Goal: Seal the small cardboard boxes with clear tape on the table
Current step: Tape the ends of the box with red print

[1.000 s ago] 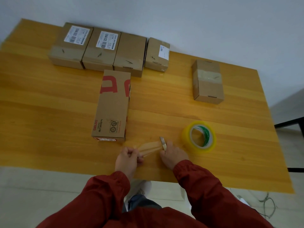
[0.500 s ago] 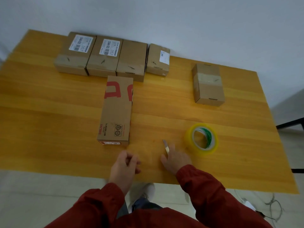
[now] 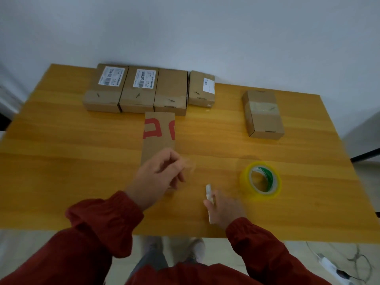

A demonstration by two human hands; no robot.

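1. A pale grey wall [image 3: 185, 27] backs an orange-yellow wooden table [image 3: 82, 161] that fills the middle of the frame.
2. I count six cardboard boxes on the table.
3. Four stand in a row at the upper left, side by side against one another: two with white printed labels, the left labelled box [image 3: 104, 89] and the second labelled box [image 3: 139, 91], then a plain box [image 3: 170, 91], then a smaller box [image 3: 201, 88] with a little label.
4. A fifth, the long box [image 3: 159, 132] with red print, lies at centre, its far end just beside the row.
5. The sixth, the taped box [image 3: 262, 114], sits alone at the upper right with a band of clear tape across its top.
6. One tape roll [image 3: 244, 178], yellowish-clear with a green core, lies at the lower right, well apart from the boxes.
7. The left hand [image 3: 158, 177] hovers over the long box's near end and hides it. Its fingers are curled in, and a faint glassy smear shows at the fingertips. I cannot tell whether they pinch anything.
8. The right hand [image 3: 224, 208], blurred, sits at lower centre near the roll, fingers wrapped round a small pale flat tool [image 3: 209, 192] that points away from the person.
9. Both arms wear red sleeves [image 3: 102, 227].
10. On the floor at the lower right lies one white power strip [image 3: 329, 264] with a cable.
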